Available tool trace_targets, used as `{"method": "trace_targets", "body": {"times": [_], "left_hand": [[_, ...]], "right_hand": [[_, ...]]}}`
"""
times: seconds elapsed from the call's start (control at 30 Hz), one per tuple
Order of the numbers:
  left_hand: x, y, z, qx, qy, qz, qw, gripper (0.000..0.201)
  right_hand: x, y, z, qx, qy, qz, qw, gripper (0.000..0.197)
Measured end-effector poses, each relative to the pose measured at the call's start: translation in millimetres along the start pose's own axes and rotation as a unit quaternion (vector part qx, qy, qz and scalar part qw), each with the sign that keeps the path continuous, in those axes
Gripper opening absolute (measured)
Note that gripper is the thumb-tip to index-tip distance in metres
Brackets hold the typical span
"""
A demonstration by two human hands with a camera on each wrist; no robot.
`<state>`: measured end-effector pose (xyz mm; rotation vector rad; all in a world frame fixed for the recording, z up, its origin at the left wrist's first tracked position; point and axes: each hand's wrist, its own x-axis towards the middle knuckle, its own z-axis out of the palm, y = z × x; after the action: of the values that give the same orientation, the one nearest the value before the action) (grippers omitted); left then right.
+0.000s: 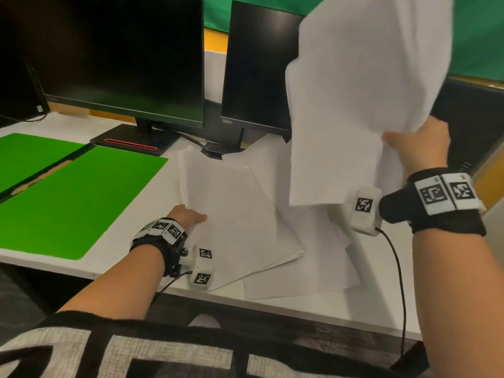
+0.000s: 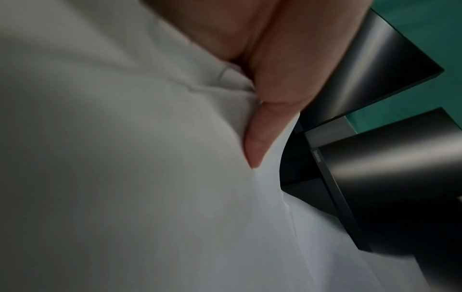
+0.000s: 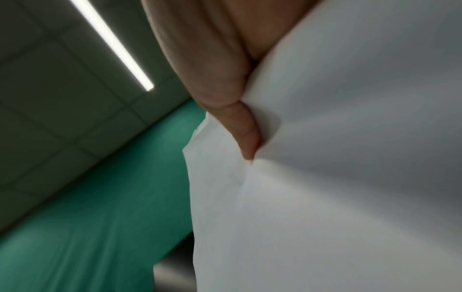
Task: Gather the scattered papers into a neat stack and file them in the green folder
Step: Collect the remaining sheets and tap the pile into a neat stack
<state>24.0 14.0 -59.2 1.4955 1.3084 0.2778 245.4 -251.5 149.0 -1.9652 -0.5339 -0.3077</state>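
Observation:
The green folder (image 1: 79, 197) lies open and flat on the left of the white desk (image 1: 313, 306). A loose pile of white papers (image 1: 234, 214) is spread across the desk's middle. My left hand (image 1: 188, 215) grips the pile's left edge, thumb (image 2: 260, 142) on top of the sheets (image 2: 150, 177). My right hand (image 1: 417, 148) holds a bunch of white sheets (image 1: 354, 99) raised in the air at the right, thumb (image 3: 246, 134) pinching them (image 3: 337, 177). More papers (image 1: 302, 279) lie underneath near the desk's front edge.
Two dark monitors (image 1: 122, 58) (image 1: 256, 69) stand at the back of the desk, their stands and a cable just behind the papers. A dark case (image 1: 469, 124) sits at the right. The desk's front edge runs close to my body.

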Motion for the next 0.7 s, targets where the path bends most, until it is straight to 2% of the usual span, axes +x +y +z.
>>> {"method": "trace_targets", "body": {"times": [0.03, 0.1, 0.17, 0.2, 0.23, 0.3, 0.33, 0.37, 0.4, 0.43, 0.5, 0.57, 0.6, 0.63, 0.67, 0.7], "left_hand": [[3, -2, 0, -0.008, -0.010, 0.003, 1.000, 0.073], [11, -7, -2, -0.036, -0.039, 0.005, 0.999, 0.079], [41, -22, -4, -0.074, -0.057, 0.005, 0.996, 0.089], [39, -22, -6, -0.089, -0.057, -0.003, 0.994, 0.087], [16, -14, -7, -0.115, -0.048, -0.017, 0.992, 0.082], [-9, -4, -8, -0.205, -0.069, -0.032, 0.976, 0.063], [-16, -2, -7, -0.221, -0.090, -0.041, 0.970, 0.063], [-19, -1, -7, -0.254, -0.105, -0.041, 0.961, 0.077], [-22, 0, -8, -0.262, -0.108, -0.034, 0.958, 0.098], [-25, 1, -9, -0.269, -0.115, -0.024, 0.956, 0.089], [-22, 0, -12, -0.243, -0.138, -0.026, 0.960, 0.094], [-20, -1, -13, -0.157, -0.121, -0.042, 0.979, 0.088], [-15, -3, -14, -0.113, -0.086, -0.042, 0.989, 0.078], [-9, -6, -16, -0.089, -0.064, -0.034, 0.993, 0.071], [-4, -7, -20, -0.085, -0.064, -0.035, 0.994, 0.069], [8, -11, -27, -0.096, -0.059, -0.031, 0.993, 0.069]], "right_hand": [[4, -1, 1, 0.053, 0.000, 0.005, 0.999, 0.049], [5, 2, 11, 0.160, -0.054, 0.031, 0.985, 0.055], [2, 19, 34, 0.252, -0.145, 0.094, 0.952, 0.076], [-3, 30, 48, 0.272, -0.199, 0.132, 0.932, 0.086], [-12, 39, 62, 0.276, -0.250, 0.165, 0.913, 0.084], [-33, 57, 88, 0.231, -0.326, 0.213, 0.892, 0.057], [-45, 67, 101, 0.193, -0.355, 0.228, 0.886, 0.049], [-54, 77, 113, 0.150, -0.383, 0.233, 0.881, 0.047], [-64, 84, 124, 0.096, -0.416, 0.225, 0.876, 0.049], [-71, 90, 134, 0.034, -0.450, 0.202, 0.869, 0.053], [-80, 94, 150, -0.065, -0.508, 0.144, 0.847, 0.062], [-84, 84, 154, -0.080, -0.546, 0.131, 0.824, 0.082], [-83, 77, 151, -0.078, -0.561, 0.132, 0.814, 0.093], [-80, 70, 146, -0.089, -0.563, 0.133, 0.811, 0.095], [-73, 67, 143, -0.099, -0.543, 0.140, 0.822, 0.086], [-62, 70, 140, -0.105, -0.490, 0.159, 0.850, 0.076]]}}
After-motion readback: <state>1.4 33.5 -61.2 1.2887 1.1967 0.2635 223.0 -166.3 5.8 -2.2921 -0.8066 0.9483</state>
